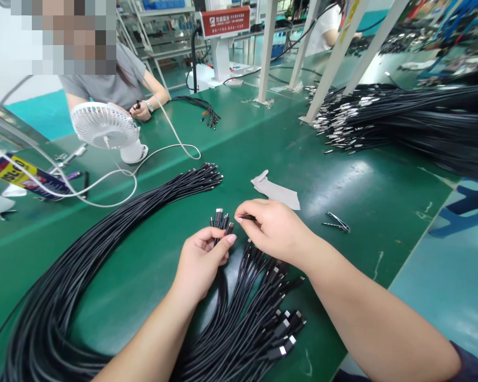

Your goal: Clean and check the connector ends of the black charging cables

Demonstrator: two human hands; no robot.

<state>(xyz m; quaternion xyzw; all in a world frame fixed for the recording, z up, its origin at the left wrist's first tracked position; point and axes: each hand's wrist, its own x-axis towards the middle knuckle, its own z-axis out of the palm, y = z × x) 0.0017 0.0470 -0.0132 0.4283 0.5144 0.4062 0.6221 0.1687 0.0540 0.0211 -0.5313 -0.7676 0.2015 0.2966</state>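
Note:
My left hand [202, 255] is closed around a small bunch of black USB cables [219, 218], their plugs standing up above the fingers. The thumb presses against one plug at the near side. Just right of it, my right hand [273, 228] pinches a slim dark object [247, 217], mostly hidden by the fingers, so its kind is unclear. Below both hands a large bundle of black cables [239, 318] fans out, with its metal-tipped plugs pointing right. That bundle curves round to the left, and its other ends [203, 178] lie beyond my left hand.
A pale cloth finger glove or strip [276, 191] and a nail clipper [338, 222] lie on the green table [310, 180]. A white fan [105, 127] with its cord stands at left. A co-worker sits opposite. More cables [402, 116] are heaped behind metal posts [330, 63] at right.

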